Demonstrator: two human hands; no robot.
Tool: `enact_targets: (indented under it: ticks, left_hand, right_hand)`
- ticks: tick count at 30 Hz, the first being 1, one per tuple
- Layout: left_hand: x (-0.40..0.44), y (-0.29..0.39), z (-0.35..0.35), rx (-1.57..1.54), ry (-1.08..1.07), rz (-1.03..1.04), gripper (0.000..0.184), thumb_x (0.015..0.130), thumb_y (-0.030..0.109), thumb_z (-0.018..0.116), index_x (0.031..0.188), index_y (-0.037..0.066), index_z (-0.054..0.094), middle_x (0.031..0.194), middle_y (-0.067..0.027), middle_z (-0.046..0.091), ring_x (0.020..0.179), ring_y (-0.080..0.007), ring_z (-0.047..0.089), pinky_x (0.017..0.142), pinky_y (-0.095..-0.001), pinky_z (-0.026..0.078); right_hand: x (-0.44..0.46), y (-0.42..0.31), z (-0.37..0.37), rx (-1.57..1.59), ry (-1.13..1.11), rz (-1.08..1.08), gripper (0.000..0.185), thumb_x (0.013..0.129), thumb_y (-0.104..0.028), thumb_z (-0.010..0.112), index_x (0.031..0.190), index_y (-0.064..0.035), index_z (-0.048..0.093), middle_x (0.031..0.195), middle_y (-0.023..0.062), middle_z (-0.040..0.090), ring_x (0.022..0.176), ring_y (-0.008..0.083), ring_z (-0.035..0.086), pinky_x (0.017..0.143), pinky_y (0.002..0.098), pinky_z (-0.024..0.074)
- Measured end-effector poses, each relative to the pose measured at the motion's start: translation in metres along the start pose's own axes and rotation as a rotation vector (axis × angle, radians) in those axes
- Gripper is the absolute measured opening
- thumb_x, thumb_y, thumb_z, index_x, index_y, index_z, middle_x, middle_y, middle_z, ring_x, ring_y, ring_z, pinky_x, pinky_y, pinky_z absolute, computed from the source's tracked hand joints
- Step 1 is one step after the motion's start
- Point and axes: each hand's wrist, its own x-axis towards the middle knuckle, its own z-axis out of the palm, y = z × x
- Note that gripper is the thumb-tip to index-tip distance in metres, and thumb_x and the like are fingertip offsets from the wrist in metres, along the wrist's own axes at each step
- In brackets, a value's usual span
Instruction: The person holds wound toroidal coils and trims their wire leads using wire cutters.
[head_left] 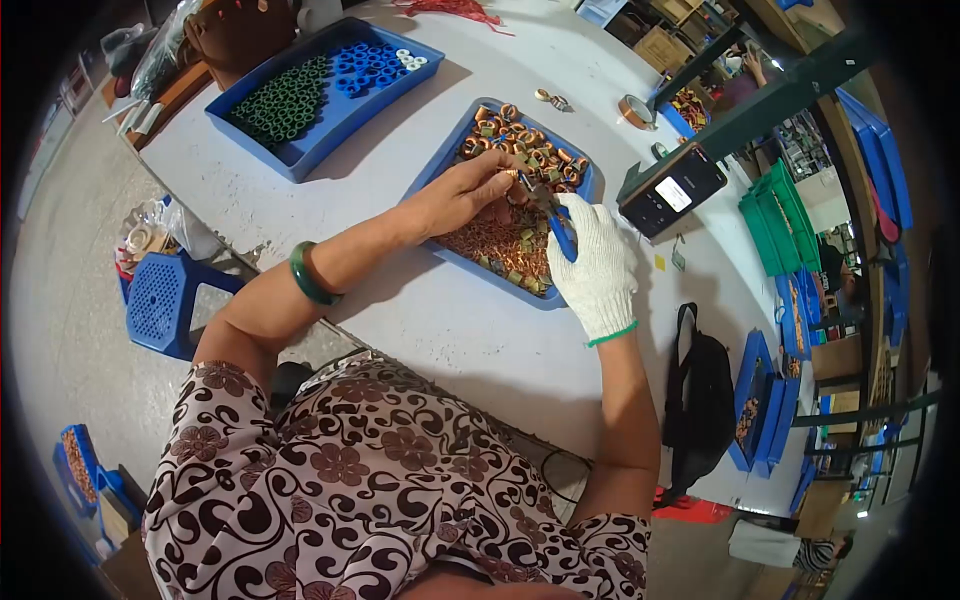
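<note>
My left hand is bare and pinches a small copper-wound coil over a blue tray. My right hand, in a white knit glove with a green cuff, is closed round blue-handled pliers. The jaws of the pliers meet the coil at my left fingertips; whether they bite on a wire is too small to tell. Several copper coils fill the far part of the tray. Loose copper wire clippings cover its near part, with several yellowish-green wrapped pieces among them.
A larger blue tray at the far left holds green rings, blue rings and a few white ones. Right of the work tray, a phone leans against a dark post. A black bag lies at the right; a tape roll sits beyond.
</note>
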Motion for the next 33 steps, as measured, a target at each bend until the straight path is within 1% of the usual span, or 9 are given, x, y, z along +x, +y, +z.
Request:
enact_targets:
  ticks: [9, 15, 21, 24, 27, 33]
  left_hand:
    - [0.0007, -0.0059, 0.0016, 0.015, 0.037, 0.024, 0.039, 0.109, 0.035, 0.045, 0.138, 0.008, 0.05, 0.095, -0.0034, 0.061, 0.09, -0.011, 0.064, 0.087, -0.0299, 0.049]
    - [-0.0005, -0.004, 0.0013, 0.05, 0.048, -0.001, 0.039, 0.109, 0.033, 0.046, 0.138, 0.008, 0.049, 0.095, -0.0041, 0.062, 0.091, -0.0116, 0.063, 0.088, -0.0304, 0.048]
    - [-0.0002, -0.0045, 0.0015, 0.034, 0.038, -0.024, 0.039, 0.109, 0.032, 0.045, 0.14, 0.009, 0.048, 0.089, -0.0037, 0.064, 0.091, -0.0114, 0.063, 0.087, -0.0312, 0.047]
    - [0.0005, -0.0072, -0.0004, 0.1, 0.03, -0.004, 0.039, 0.109, 0.033, 0.045, 0.14, 0.01, 0.048, 0.088, -0.0032, 0.064, 0.091, -0.0115, 0.063, 0.086, -0.0314, 0.047]
    - [0.002, -0.0088, -0.0007, 0.108, 0.02, -0.004, 0.039, 0.109, 0.034, 0.045, 0.139, 0.01, 0.048, 0.087, -0.0031, 0.064, 0.091, -0.0119, 0.064, 0.087, -0.0321, 0.048]
    - [0.0013, -0.0078, 0.0003, 0.063, 0.006, 0.008, 0.037, 0.109, 0.033, 0.044, 0.137, 0.009, 0.049, 0.092, -0.0043, 0.064, 0.092, -0.0134, 0.066, 0.089, -0.0325, 0.05]
  right_hand:
    - [-0.0001, -0.0006, 0.0017, 0.02, -0.009, -0.007, 0.05, 0.082, -0.022, 0.071, 0.13, -0.019, 0.056, 0.107, 0.0128, 0.06, 0.101, 0.0369, 0.063, 0.084, 0.051, 0.0519]
    - [0.0001, -0.0002, 0.0034, 0.038, -0.003, -0.015, 0.048, 0.083, -0.022, 0.07, 0.129, -0.0184, 0.056, 0.105, 0.0136, 0.06, 0.1, 0.0367, 0.063, 0.083, 0.0506, 0.0518]
    - [-0.0007, 0.0008, 0.0048, 0.055, -0.002, -0.039, 0.045, 0.085, -0.022, 0.069, 0.127, -0.0141, 0.056, 0.103, 0.0146, 0.061, 0.097, 0.0364, 0.064, 0.079, 0.0503, 0.0523]
    - [-0.0018, -0.0015, 0.0035, 0.066, -0.018, -0.04, 0.045, 0.085, -0.021, 0.069, 0.127, -0.0115, 0.056, 0.103, 0.0164, 0.062, 0.096, 0.0376, 0.065, 0.078, 0.0504, 0.053]
    - [-0.0025, 0.0035, 0.0063, 0.149, -0.002, -0.077, 0.045, 0.085, -0.019, 0.068, 0.127, -0.01, 0.055, 0.105, 0.0184, 0.061, 0.096, 0.0393, 0.065, 0.079, 0.0508, 0.0533]
    - [-0.0011, 0.0071, 0.0069, 0.182, -0.052, -0.082, 0.047, 0.086, -0.017, 0.067, 0.129, -0.0081, 0.053, 0.108, 0.0205, 0.061, 0.098, 0.041, 0.064, 0.082, 0.0508, 0.0532]
